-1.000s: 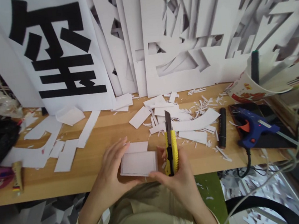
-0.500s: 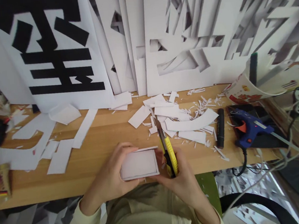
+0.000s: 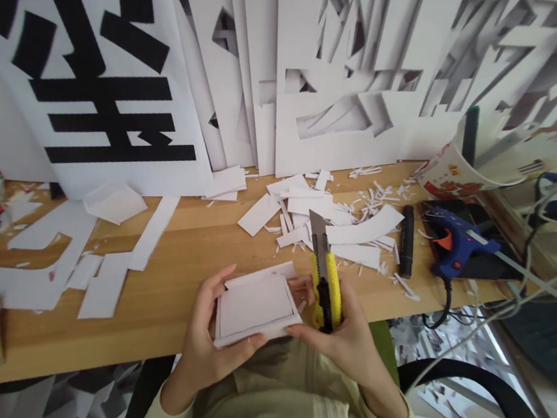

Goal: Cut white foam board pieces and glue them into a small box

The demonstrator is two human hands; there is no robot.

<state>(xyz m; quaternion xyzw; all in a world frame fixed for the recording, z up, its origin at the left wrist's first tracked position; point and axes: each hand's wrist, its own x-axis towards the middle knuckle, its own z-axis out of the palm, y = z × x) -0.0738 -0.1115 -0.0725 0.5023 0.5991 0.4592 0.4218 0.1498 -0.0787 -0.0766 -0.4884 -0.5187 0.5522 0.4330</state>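
Two bare hands meet at the lower middle of the frame, at the near edge of a wooden table (image 3: 187,246). The left hand (image 3: 206,341) curls round the left side of a small white foam-board rectangle (image 3: 254,306), thumb along its lower edge and fingers behind its upper left corner. The piece is tilted up toward the camera and shows a thin raised border on its face. The right hand (image 3: 347,345) is closed about a yellow utility knife (image 3: 328,287), which stands upright in the picture just right of the rectangle, its blade run out and pointing toward the top of the frame. That hand's thumb tip also presses the rectangle's lower right corner.

Above the knife, at frame centre, lies a heap of white board scraps (image 3: 340,219), strips and slivers. More offcuts (image 3: 100,283) spread over the left of the table. Right of the heap lies a black marker (image 3: 405,241), and beyond it a blue glue gun (image 3: 456,242) on a dark mat. A printed paper tub (image 3: 450,172) lies tipped at the right. Across the top, a white sheet with a large black character (image 3: 94,89) stands at upper left, with white cut-out boards (image 3: 392,55) beside it.
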